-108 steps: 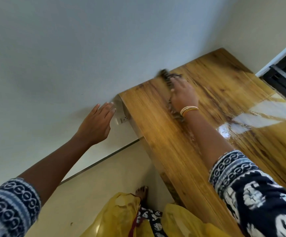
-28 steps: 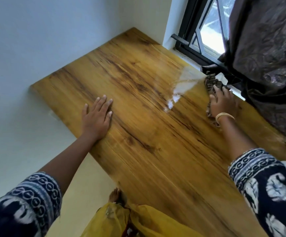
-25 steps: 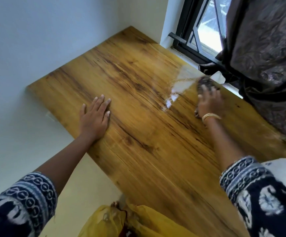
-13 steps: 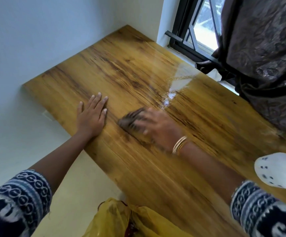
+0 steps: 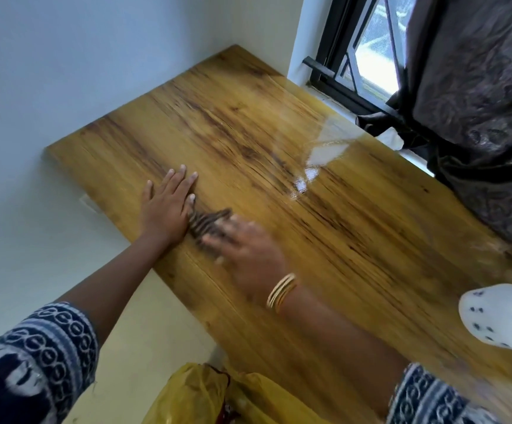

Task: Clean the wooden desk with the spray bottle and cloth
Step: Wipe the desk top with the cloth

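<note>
— The hands?
— Left hand [image 5: 166, 206] lies flat, fingers spread, on the desk [image 5: 355, 228] mid-frame. Right hand [image 5: 248, 249], blurred, presses a dark cloth [image 5: 207, 221] against it.
— Surroundings?
— Glossy wood, pale wall upper left, window [image 5: 368, 47] and curtain [image 5: 478, 102] upper right.

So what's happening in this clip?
A person is wiping a wooden desk. The right hand, blurred with motion, presses a dark cloth flat on the top, right beside the left hand, which lies open on the desk near its edge. A shiny patch shows near the window. No spray bottle is in view.
</note>
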{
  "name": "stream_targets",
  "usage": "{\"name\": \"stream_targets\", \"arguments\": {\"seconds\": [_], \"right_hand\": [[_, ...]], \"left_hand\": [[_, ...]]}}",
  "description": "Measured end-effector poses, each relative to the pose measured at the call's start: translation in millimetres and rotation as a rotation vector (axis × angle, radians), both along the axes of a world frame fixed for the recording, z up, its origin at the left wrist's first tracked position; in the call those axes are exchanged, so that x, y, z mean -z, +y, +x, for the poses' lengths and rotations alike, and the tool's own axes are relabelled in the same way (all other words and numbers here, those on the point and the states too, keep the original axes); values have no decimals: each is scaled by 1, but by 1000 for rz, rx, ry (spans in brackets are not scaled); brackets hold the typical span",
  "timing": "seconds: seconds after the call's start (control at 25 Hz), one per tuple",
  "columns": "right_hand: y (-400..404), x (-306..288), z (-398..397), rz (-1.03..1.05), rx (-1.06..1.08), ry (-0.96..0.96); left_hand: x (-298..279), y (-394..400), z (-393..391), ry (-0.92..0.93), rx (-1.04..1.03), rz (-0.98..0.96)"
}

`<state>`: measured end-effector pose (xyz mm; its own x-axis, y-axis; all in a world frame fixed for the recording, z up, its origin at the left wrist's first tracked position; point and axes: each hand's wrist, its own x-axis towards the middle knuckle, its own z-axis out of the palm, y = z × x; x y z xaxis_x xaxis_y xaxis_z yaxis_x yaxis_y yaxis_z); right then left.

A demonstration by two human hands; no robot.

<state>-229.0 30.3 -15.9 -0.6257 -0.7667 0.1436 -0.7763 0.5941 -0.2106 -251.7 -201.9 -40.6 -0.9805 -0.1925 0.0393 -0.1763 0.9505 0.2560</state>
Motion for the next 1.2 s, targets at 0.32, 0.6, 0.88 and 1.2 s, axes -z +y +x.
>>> {"name": "stream_targets", "arguments": {"seconds": [0.32,0.6,0.88,1.2], "right_hand": [[52,5,-163,31,338,86],[64,7,-205,24,1089,7],[-27,6,-98,125,4,51],[120,8,-254,49,932,-7]], "left_hand": [[-1,0,1,16,-3,34],[-3,3,3,34,-2,22],[-2,1,1,20,-15,22],[-1,2,1,46,-16,25]]}}
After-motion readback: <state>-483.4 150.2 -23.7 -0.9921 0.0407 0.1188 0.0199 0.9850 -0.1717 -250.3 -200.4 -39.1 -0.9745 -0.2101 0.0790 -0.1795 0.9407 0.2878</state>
